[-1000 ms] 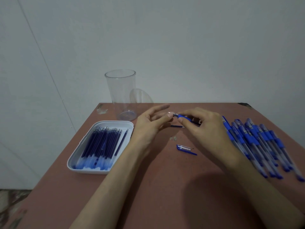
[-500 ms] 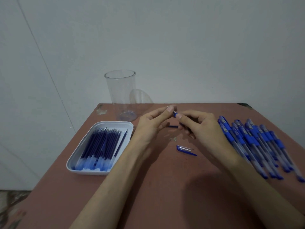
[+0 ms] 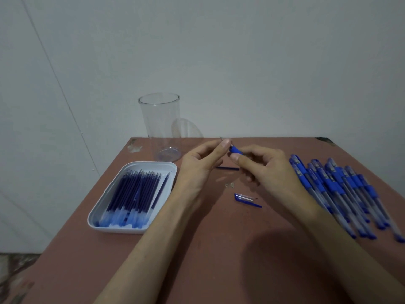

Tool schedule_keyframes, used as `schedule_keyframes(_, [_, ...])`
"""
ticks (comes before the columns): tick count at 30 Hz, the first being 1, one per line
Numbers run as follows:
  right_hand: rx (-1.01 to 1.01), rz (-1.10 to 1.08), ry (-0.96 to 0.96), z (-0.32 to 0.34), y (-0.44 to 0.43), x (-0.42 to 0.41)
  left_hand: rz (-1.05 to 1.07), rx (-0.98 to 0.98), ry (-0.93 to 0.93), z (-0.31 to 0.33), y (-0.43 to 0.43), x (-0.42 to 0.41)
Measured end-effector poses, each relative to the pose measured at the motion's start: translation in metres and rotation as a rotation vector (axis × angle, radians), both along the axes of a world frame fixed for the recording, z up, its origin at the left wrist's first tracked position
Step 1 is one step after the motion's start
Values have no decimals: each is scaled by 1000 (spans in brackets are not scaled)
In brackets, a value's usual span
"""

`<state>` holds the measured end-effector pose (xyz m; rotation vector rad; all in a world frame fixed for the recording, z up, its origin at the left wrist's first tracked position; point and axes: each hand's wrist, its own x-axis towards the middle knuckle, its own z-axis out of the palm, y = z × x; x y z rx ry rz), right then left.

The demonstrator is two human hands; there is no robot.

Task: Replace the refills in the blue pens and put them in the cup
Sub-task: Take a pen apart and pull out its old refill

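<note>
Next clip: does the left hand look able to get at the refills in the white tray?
Probably yes: the white tray lies open beside the left hand, nothing between them. But its fingertips seem to pinch the tip of the pen held by the right hand, so it must let go first.

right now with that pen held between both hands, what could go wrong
1. The left hand pinches the tip of the blue-gripped pen in the right hand; a small part could drop.
2. The loose dark blue refill beneath could get mixed into the white plastic tray.
</note>
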<state>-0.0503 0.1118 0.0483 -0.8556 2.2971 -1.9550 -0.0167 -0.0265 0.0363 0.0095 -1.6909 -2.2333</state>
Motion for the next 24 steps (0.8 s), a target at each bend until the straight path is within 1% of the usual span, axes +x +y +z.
schedule_keyframes(4, [74, -52, 51, -2, 1, -3, 76, 6, -7, 0, -3, 0])
schedule_keyframes(6, [71, -84, 61, -2, 0, -4, 91, 29, -18, 0, -3, -1])
schedule_keyframes(11, [17, -5, -99, 0, 2, -3, 96, 42, -51, 1, -6, -1])
schedule_keyframes(15, [-23, 66, -201, 3, 4, -4, 73, 26, -41, 2, -8, -1])
schedule_keyframes(19, [-18, 90, -238, 3, 6, -5, 67, 24, -56, 4, -6, 1])
schedule_keyframes(21, [-12, 54, -220, 2, 6, -6, 65, -19, -60, 4, -5, 1])
schedule_keyframes(24, [-58, -66, -198, 4, 8, -10, 46, -157, -97, 0, 0, -1])
